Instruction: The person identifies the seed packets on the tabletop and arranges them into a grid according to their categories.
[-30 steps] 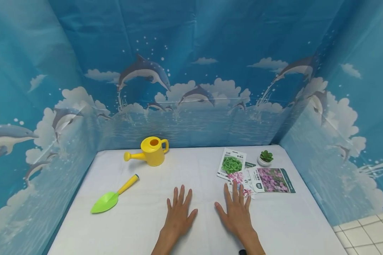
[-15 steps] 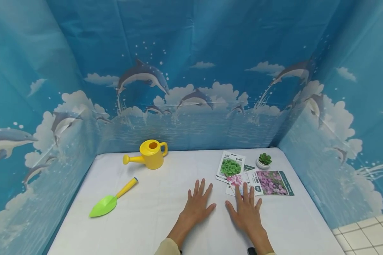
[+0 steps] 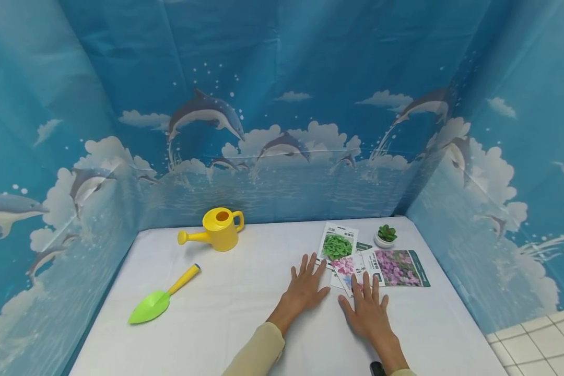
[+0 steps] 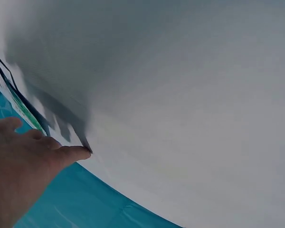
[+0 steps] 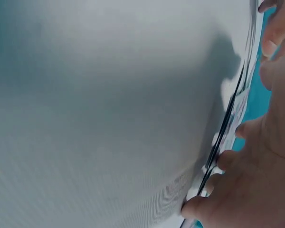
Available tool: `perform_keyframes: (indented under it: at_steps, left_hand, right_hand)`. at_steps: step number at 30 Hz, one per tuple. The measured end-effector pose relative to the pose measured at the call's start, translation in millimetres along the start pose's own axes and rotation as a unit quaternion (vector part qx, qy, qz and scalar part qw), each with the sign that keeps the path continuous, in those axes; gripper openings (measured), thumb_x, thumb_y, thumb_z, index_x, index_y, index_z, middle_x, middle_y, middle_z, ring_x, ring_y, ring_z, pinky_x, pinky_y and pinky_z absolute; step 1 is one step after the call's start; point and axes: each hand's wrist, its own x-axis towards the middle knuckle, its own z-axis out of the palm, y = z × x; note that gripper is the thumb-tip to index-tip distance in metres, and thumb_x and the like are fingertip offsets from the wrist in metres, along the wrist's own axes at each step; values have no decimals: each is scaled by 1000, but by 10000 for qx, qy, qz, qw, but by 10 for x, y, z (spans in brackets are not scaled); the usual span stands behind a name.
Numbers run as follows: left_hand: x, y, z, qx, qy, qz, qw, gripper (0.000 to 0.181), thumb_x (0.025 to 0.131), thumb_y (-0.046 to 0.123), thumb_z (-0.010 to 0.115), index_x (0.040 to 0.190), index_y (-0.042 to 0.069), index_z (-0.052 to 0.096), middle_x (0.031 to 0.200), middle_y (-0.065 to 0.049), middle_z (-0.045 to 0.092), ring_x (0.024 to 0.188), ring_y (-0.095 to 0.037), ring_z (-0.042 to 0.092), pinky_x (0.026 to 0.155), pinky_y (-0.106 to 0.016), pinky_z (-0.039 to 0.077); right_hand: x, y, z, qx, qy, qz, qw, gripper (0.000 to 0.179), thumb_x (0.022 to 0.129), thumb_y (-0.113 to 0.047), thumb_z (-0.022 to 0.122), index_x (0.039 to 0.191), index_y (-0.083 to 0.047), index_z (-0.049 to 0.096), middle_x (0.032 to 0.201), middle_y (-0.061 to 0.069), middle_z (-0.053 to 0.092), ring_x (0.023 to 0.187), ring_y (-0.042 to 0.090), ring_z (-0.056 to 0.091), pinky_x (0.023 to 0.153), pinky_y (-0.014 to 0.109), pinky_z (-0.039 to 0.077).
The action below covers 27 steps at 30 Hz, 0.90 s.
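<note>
While packets lie fanned out, both hands spread flat beside them

Because the head camera looks forward and down, it alone gives the whole layout: a leaf packet (image 3: pixel 337 246), a pink-blossom packet (image 3: pixel 344 267) and a purple-flower packet (image 3: pixel 399 268) overlap on the right of the table. The left hand (image 3: pixel 305 289) has its straight, parted fingers by the lower left corner of the leaf packet; the right hand (image 3: pixel 368 312) reaches the near edge of the pink-blossom packet, fingers also wide apart. Neither grips anything. From above, how firmly the fingertips press cannot be told.

Each wrist camera skims low instead. There the packets turn edge-on into thin dark lines over the white surface, their printing mostly lost; the right one shows several edges lying close together, with fingertips against them, and part of the other hand at its upper corner.

White cloth (image 3: pixel 235 324) covers the table. A yellow watering can (image 3: pixel 222 234) stands near the back on the left, a green trowel (image 3: pixel 151 307) lies nearer, and a small potted succulent (image 3: pixel 386 236) stands behind the packets. Blue dolphin curtains (image 3: pixel 282 57) enclose three sides; pale tiles (image 3: pixel 538 342) show at lower right.
</note>
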Motion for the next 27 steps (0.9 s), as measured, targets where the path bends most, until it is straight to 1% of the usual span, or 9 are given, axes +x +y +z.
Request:
perform_keyframes:
  at_steps: [4,5,9,13,17,19,23,25,27]
  left_hand:
    - [8,21,-10,62,-184,-110,9998,72,109,49,59,170,20,36,180,-12,21,167,-35,15,129,-66,25]
    - [7,13,15,32,-183,-126,9997,70,109,50,58,170,21,37,180,-10,21,167,-34,15,129,-66,24]
    - [3,14,39,150,-291,-178,9993,70,109,51,59,169,22,39,180,-9,21,167,-32,15,130,-65,22]
    - [60,-25,151,128,-150,-120,9997,71,106,50,63,168,24,41,181,-5,20,168,-29,14,131,-63,21]
    - [85,-45,198,200,-7,-32,9998,70,107,51,61,168,25,40,181,0,18,168,-26,12,132,-60,22]
    - [59,-24,150,392,-23,-26,9992,70,108,52,59,169,23,40,181,0,20,168,-27,14,131,-61,24]
    - [32,-14,99,654,-58,-38,9978,70,108,51,60,168,20,41,179,2,26,167,-25,18,129,-63,27]
    - [5,9,44,784,-122,-52,9968,71,108,51,61,167,17,42,178,2,28,166,-25,20,128,-65,27]
    - [-3,11,37,839,-107,-41,9964,71,108,51,61,167,16,43,178,2,29,166,-24,21,128,-67,27]
  right_hand:
    - [8,3,-6,71,-157,24,9998,77,113,-46,50,167,4,27,174,35,8,160,59,-2,117,88,4]
    - [10,4,-3,57,-180,28,9998,77,114,-46,49,167,5,28,174,35,8,160,59,-2,117,88,3]
    - [17,10,10,-4,-269,64,9996,78,114,-49,47,168,4,27,175,34,8,161,59,-3,119,87,2]
    - [27,61,46,164,-139,39,9998,81,113,-54,44,167,4,28,174,35,8,161,58,-5,118,88,1]
    - [44,150,109,448,125,-81,9989,88,111,-64,39,167,4,30,175,35,8,161,56,-10,116,89,-2]
    - [61,203,161,461,225,-152,9986,92,110,-69,34,167,4,30,175,34,8,162,55,-10,116,89,-2]
    - [91,255,241,380,330,-247,9984,93,110,-70,33,165,6,33,174,36,11,162,56,-7,115,90,-1]
    - [101,261,261,352,342,-265,9984,95,110,-71,31,164,7,34,173,37,12,161,57,-6,114,90,-1]
    - [104,265,270,327,324,-243,9986,99,109,-74,29,164,7,33,173,37,12,161,57,-6,113,91,-1]
